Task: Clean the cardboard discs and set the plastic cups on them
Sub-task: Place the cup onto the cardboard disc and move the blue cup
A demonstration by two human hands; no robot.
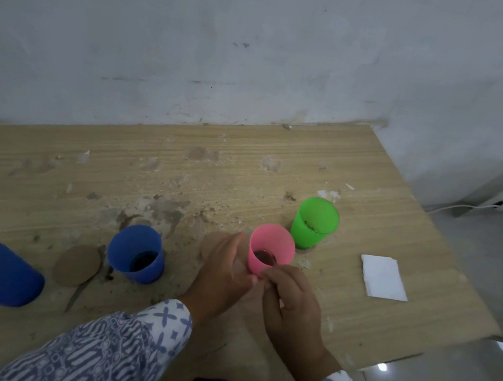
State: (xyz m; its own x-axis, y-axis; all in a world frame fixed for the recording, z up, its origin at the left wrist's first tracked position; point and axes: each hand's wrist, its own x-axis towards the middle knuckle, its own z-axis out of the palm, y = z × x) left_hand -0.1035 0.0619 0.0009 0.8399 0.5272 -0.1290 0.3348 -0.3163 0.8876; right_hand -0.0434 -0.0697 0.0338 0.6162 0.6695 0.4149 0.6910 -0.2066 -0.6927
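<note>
- The pink cup (271, 248) stands upright on the wooden surface (374, 189), dark liquid inside.
- The left hand (224, 279) grasps its left wall; the right hand (290, 307) pinches its near rim.
- A cardboard disc (212, 243) peeks out at the left hand's 11 o'clock.
- The green cup (314, 223) sits at the pink cup's 1 o'clock, the blue cup (136, 253) at its 9 o'clock.
- Another cardboard disc (77, 265) lies just left of the blue cup.
- A folded white tissue (383, 277) lies at 3 o'clock.

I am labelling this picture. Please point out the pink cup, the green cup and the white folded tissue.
pink cup (263, 243): head view, outer wall.
green cup (306, 231): head view, outer wall.
white folded tissue (383, 277): head view, middle.
</note>
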